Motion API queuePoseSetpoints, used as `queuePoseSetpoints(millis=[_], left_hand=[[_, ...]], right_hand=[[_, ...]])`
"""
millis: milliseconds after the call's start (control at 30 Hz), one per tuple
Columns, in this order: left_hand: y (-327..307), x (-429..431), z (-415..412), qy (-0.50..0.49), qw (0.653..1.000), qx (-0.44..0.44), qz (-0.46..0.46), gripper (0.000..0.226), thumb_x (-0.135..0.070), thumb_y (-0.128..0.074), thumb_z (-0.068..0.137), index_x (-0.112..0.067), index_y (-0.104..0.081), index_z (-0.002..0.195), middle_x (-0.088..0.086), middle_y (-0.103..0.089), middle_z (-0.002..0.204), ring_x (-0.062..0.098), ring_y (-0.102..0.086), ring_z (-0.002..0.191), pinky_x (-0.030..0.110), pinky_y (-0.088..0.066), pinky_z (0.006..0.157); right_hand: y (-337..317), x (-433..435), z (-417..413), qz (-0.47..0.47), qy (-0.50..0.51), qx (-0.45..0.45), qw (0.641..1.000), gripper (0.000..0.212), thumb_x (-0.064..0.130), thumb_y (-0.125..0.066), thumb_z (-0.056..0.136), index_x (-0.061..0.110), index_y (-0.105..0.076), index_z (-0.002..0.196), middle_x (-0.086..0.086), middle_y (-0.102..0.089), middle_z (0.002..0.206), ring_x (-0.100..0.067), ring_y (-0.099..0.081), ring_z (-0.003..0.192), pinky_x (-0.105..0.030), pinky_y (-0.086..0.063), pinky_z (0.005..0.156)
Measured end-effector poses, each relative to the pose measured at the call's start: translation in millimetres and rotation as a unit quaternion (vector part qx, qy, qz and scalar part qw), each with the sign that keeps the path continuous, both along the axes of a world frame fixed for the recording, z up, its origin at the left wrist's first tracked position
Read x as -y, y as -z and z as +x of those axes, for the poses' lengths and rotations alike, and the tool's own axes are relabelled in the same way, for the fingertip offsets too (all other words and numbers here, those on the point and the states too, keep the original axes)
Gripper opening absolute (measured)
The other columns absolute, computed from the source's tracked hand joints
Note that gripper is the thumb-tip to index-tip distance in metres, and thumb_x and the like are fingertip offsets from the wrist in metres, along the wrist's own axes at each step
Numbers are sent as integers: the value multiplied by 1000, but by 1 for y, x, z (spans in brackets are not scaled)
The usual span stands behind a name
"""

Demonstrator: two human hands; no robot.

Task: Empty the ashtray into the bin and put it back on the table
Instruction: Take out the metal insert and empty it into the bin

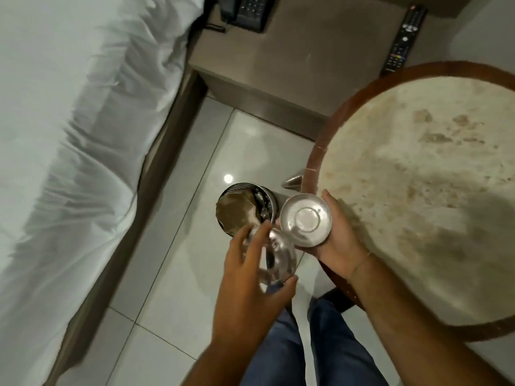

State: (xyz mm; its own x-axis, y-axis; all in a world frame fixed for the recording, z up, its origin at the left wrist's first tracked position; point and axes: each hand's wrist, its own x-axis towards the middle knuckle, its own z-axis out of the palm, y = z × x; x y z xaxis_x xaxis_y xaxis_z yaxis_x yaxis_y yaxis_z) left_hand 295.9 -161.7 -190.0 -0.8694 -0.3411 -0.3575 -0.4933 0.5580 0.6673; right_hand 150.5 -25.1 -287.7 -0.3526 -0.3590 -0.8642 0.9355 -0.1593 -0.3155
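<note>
The steel ashtray is in two parts. My right hand [338,240] holds its round bowl [306,219] turned so that the underside faces me, just left of the round table's rim [312,174]. My left hand [248,280] grips the shiny ashtray lid [278,257], tilted on edge, below the bowl. The small metal bin [245,210] stands on the floor just beyond both hands, with brown paper and scraps inside. The two ashtray parts are close together but apart.
A bed with white sheets [69,135] runs along the left. A bedside cabinet [292,51] at the top carries a black telephone [245,11] and a remote control [404,37]. Glossy floor tiles [181,274] lie between the bed and the stone-topped table.
</note>
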Motion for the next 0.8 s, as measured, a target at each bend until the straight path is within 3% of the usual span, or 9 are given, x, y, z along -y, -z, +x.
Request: queuePoseSetpoints(millis=[100, 233, 267, 367, 400, 500, 600, 667, 800], left_hand=[[3, 31, 43, -66, 997, 27, -12, 99, -60, -83, 77, -66, -21, 153, -19, -23, 165, 4, -35, 147, 15, -40, 110], [9, 58, 84, -137, 990, 34, -14, 97, -64, -81, 77, -70, -20, 152, -23, -24, 163, -15, -29, 142, 10, -35, 105], [11, 61, 90, -152, 988, 34, -12, 96, -65, -81, 77, -69, -21, 152, -24, -24, 162, -16, -28, 142, 6, -34, 103], [18, 71, 107, -198, 979, 36, -2, 97, -59, -83, 78, -64, -24, 155, -24, -27, 161, -6, -35, 145, 1, -34, 101], [22, 72, 111, -210, 977, 37, -1, 99, -54, -85, 78, -62, -25, 156, -22, -28, 161, -6, -38, 143, 1, -34, 101], [30, 76, 119, -247, 969, 23, 4, 101, -42, -90, 78, -52, -30, 159, -16, -34, 159, -20, -45, 126, -3, -35, 95], [36, 77, 122, -273, 962, 18, 1, 101, -47, -88, 78, -54, -27, 159, -19, -31, 160, 2, -43, 142, 12, -45, 105], [40, 79, 124, -292, 956, 21, 4, 100, -50, -86, 79, -55, -26, 159, -22, -29, 160, 9, -42, 146, 20, -46, 110], [46, 81, 125, -327, 945, 13, 21, 99, -53, -83, 79, -62, -21, 156, -25, -27, 161, 2, -37, 146, 9, -36, 107]], right_hand=[[6, 51, 7, 28, -31, -25, 999, 92, 77, -65, 87, 16, -59, 156, -24, -64, 156, -41, -66, 137, -52, -64, 95], [17, 99, 19, 82, -99, -80, 989, 88, 74, -72, 87, 22, -57, 158, -16, -66, 154, -39, -64, 141, -52, -57, 113], [17, 105, 22, 101, -128, -127, 978, 79, 75, -69, 90, 32, -59, 155, -8, -67, 153, -34, -64, 141, -48, -58, 115], [14, 130, 31, 157, -201, -316, 914, 53, 88, -69, 79, 67, -65, 128, 25, -72, 135, 1, -65, 131, -10, -59, 94], [18, 135, 34, 167, -212, -362, 892, 53, 88, -70, 78, 68, -63, 127, 24, -71, 139, 1, -65, 133, -11, -59, 97], [50, 156, 46, 181, -308, -428, 830, 76, 72, -79, 82, 48, -56, 150, 6, -60, 160, -16, -56, 147, -35, -56, 112], [81, 173, 53, 214, -403, -384, 803, 87, 48, -85, 90, 30, -45, 165, -5, -49, 170, -29, -47, 156, -47, -50, 122], [93, 182, 52, 225, -429, -395, 781, 89, 49, -86, 90, 31, -43, 166, -6, -46, 172, -32, -46, 157, -48, -50, 120], [88, 193, 47, 224, -453, -472, 723, 86, 66, -78, 85, 35, -47, 159, -2, -53, 162, -29, -55, 148, -35, -52, 106]])
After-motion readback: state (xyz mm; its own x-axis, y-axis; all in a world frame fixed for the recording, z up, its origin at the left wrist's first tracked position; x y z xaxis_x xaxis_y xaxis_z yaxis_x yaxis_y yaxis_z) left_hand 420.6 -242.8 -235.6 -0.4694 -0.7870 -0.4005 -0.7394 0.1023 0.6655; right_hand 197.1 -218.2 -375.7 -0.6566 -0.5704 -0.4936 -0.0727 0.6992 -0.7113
